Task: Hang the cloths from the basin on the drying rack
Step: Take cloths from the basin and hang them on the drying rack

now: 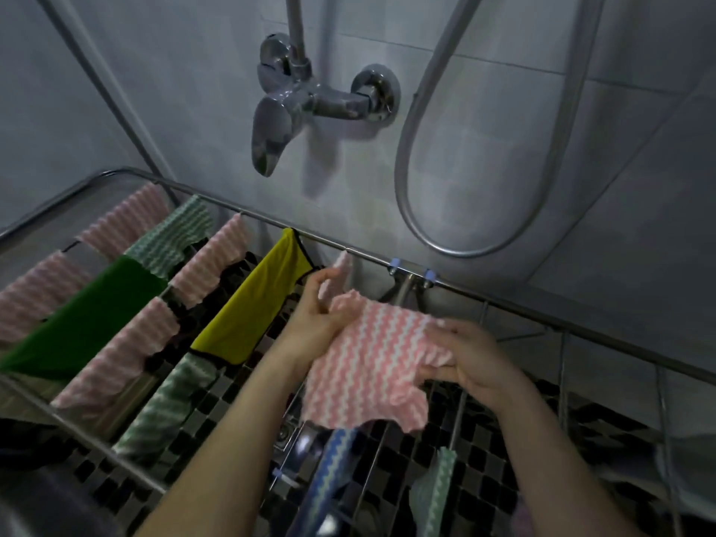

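I hold a pink-and-white zigzag cloth spread between both hands over the metal drying rack. My left hand grips its upper left edge, fingers curled. My right hand pinches its right edge. The cloth hangs above the rack's middle bars, next to a yellow cloth. Several cloths lie over the bars to the left: pink ones, green-striped ones and a dark green one. A blue zigzag cloth and a green-striped cloth hang lower down. The basin is not in view.
A chrome shower mixer juts from the grey tiled wall above the rack. A shower hose loops down to its right. Black-and-white mosaic floor shows beneath the bars. Bare bars lie on the rack's right side.
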A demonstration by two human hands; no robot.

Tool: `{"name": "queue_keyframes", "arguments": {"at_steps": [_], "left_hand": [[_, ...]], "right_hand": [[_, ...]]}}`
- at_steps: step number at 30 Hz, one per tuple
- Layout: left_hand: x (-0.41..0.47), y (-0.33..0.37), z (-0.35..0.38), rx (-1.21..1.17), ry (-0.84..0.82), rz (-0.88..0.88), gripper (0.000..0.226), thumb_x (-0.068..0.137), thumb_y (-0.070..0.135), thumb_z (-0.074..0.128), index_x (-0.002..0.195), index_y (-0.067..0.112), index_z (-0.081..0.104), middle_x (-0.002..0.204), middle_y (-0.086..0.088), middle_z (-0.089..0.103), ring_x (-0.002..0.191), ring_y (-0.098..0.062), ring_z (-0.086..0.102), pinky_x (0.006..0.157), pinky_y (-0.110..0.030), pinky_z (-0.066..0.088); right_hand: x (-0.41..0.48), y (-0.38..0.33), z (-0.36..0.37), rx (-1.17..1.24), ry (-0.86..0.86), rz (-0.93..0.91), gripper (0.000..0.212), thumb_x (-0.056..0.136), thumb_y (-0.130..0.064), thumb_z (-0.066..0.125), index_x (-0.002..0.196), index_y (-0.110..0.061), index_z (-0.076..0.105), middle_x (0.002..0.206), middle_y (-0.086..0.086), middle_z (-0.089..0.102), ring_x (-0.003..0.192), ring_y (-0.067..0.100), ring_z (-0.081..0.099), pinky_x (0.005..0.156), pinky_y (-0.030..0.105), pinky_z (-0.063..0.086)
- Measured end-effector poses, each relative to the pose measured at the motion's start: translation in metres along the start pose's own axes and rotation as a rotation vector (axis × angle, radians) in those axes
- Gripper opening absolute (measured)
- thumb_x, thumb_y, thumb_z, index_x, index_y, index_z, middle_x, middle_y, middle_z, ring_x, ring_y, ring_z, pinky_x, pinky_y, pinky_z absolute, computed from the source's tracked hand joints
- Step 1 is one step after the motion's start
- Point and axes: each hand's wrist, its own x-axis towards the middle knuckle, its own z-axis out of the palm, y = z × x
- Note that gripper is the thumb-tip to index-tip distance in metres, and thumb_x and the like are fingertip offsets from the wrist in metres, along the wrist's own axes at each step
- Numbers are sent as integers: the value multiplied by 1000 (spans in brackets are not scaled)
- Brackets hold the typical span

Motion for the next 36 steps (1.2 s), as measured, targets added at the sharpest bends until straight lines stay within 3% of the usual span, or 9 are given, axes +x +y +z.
{"name": "queue_keyframes", "arguments": {"at_steps": [6,9,13,15,19,23,27,30,36], "left_hand": [[23,-36,10,386,-20,-51,27,93,-9,48,100,5,69,108,8,63,115,-11,54,75,1,42],[38,-35,13,541,-6,35,37,93,-9,45,120,8,65,138,-1,52,111,-10,56,70,1,42],[56,-31,19,700,-112,137,66,81,-16,48,142,8,44,156,-1,21,138,-6,23,87,12,19],[65,-32,25,788,-126,131,73,82,-9,54,149,12,34,156,-6,26,145,-15,17,102,1,11],[77,-43,29,970,-128,126,84,81,6,63,152,21,21,158,-5,24,149,-26,10,120,-49,15],[72,-56,21,1084,3,231,69,80,16,64,144,18,40,159,-5,23,148,-24,16,118,-46,23],[32,-54,22,877,-69,76,24,88,14,65,111,20,66,115,0,67,109,-18,62,90,-28,50],[6,-55,26,877,-85,56,28,82,23,71,109,26,66,93,9,68,84,-10,63,77,-28,52],[-6,-57,31,895,-14,105,33,84,16,68,115,26,66,92,11,64,81,-7,58,68,-13,41]], "right_hand": [[46,14,-3,-288,230,-27,23,96,-6,47,75,-7,57,81,5,55,71,15,59,59,30,60],[58,15,-3,-425,297,-36,30,96,-8,44,66,-10,48,71,3,47,60,19,60,72,49,60],[74,16,-6,-631,341,-90,25,89,-21,42,64,-18,44,73,10,56,74,37,69,73,54,58],[85,18,-7,-685,359,-89,18,82,-26,39,72,-16,51,90,16,67,81,39,69,77,51,58],[98,14,1,-757,383,-76,26,90,-20,43,99,-6,63,104,16,69,92,36,67,78,36,54],[95,11,5,-790,436,-153,29,94,-31,50,112,-13,64,108,11,68,102,32,63,72,27,40],[94,13,5,-745,466,-220,36,93,-41,53,69,-14,61,66,1,61,64,23,58,57,27,35],[94,12,14,-575,389,-196,45,87,-41,63,57,-7,63,55,6,62,55,26,61,55,37,49],[100,10,22,-534,444,-198,32,84,-26,69,54,-14,65,63,4,70,63,25,68,64,39,58]]}}
